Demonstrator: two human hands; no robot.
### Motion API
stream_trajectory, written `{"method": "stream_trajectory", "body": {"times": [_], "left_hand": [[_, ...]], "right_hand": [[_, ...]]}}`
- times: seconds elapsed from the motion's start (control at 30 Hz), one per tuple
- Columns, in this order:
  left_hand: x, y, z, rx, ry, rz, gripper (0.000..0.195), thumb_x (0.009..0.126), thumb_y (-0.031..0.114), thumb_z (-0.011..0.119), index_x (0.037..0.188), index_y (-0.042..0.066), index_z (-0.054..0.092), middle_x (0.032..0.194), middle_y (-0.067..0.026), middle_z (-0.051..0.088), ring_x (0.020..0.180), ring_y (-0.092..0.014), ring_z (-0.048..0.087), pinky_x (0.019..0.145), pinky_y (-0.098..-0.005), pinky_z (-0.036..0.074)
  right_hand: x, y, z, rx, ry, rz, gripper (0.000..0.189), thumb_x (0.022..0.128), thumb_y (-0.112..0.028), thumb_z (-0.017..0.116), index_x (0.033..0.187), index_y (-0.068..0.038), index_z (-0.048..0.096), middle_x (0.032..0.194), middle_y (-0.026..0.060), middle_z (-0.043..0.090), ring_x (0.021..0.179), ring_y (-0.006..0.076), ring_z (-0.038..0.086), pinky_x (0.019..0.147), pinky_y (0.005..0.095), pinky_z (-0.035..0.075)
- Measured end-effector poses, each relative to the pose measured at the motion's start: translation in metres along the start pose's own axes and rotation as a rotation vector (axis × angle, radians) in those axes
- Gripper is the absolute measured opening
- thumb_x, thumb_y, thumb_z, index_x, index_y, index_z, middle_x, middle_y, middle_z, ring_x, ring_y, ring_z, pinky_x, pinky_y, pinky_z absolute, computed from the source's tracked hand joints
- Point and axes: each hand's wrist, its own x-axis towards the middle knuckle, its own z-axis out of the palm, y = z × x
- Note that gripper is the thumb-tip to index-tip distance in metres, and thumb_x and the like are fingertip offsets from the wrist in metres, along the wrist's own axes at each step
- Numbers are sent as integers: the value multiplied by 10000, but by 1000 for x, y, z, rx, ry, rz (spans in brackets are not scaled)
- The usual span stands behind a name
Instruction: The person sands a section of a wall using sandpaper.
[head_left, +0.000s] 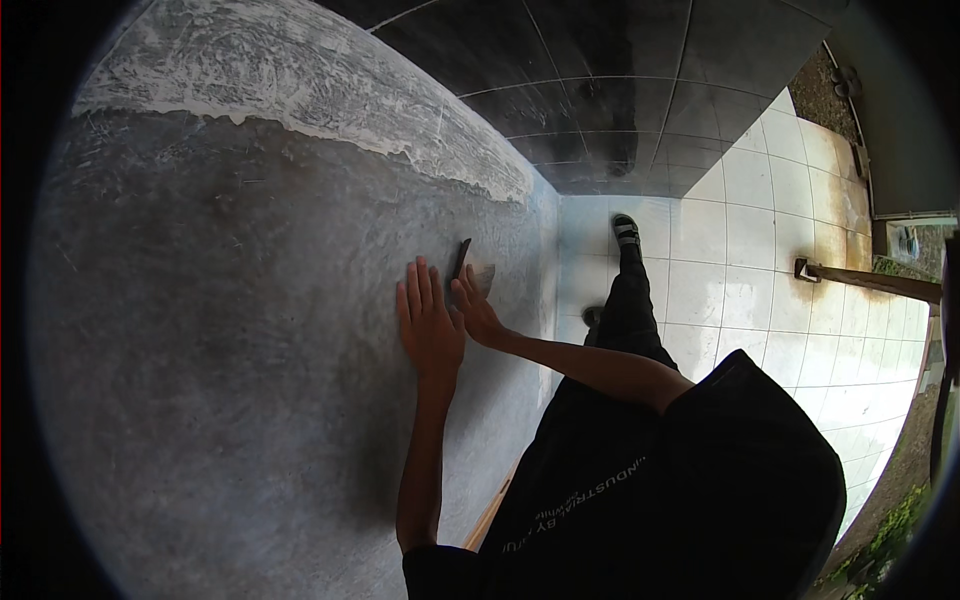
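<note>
My left hand (431, 322) lies flat, palm down, against a grey plastered wall (247, 360), its fingers extended and close together. I cannot tell whether anything is under that palm. Right beside it, my right hand (478, 311) is at a thin, dark-edged sheet (485, 279), perhaps sandpaper, which sticks out past its fingers. One dark edge of the sheet curls up from the wall between the two hands. The rest of it is blurred or hidden beneath my right hand. A whitish, streaky coat of filler (300, 75) with a ragged edge covers a band of the wall.
A dark tiled wall (600, 90) meets the plastered one at a corner. I stand on a pale tiled floor (697, 292) in a dark sandal (625, 229). A post (870, 279) with a rust-stained base rises at the right. A wooden strip (491, 510) shows beside my shirt.
</note>
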Motion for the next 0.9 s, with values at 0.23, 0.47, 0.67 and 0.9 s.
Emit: {"method": "stream_trajectory", "body": {"times": [0.23,0.47,0.67,0.9], "left_hand": [[-22,10,28,15,-165,106,623,779,92,629,1371,-25,474,1544,-122,318,1450,-220,242,1206,-370,178],[-71,-12,68,0,-179,20,642,763,88,634,1372,-31,472,1531,-130,333,1447,-222,238,1211,-360,164],[-55,-1,59,77,-189,81,628,790,136,619,1374,-36,465,1530,-132,336,1449,-231,233,1214,-370,150],[-58,-2,62,131,-208,83,627,818,189,614,1377,-49,453,1538,-144,319,1455,-234,219,1218,-380,133]], "right_hand": [[148,56,-53,-52,215,201,658,1050,-434,166,1474,69,197,1509,343,206,1410,488,171,1169,435,188],[47,-21,-9,96,26,301,710,1026,-508,184,1516,5,154,1514,358,173,1422,493,139,1158,457,201],[114,-10,-40,120,121,288,803,994,-605,178,1512,9,180,1520,350,171,1418,472,185,1168,436,179],[106,-30,-31,146,83,280,840,979,-640,179,1513,9,178,1521,360,153,1430,471,149,1169,433,166]]}}
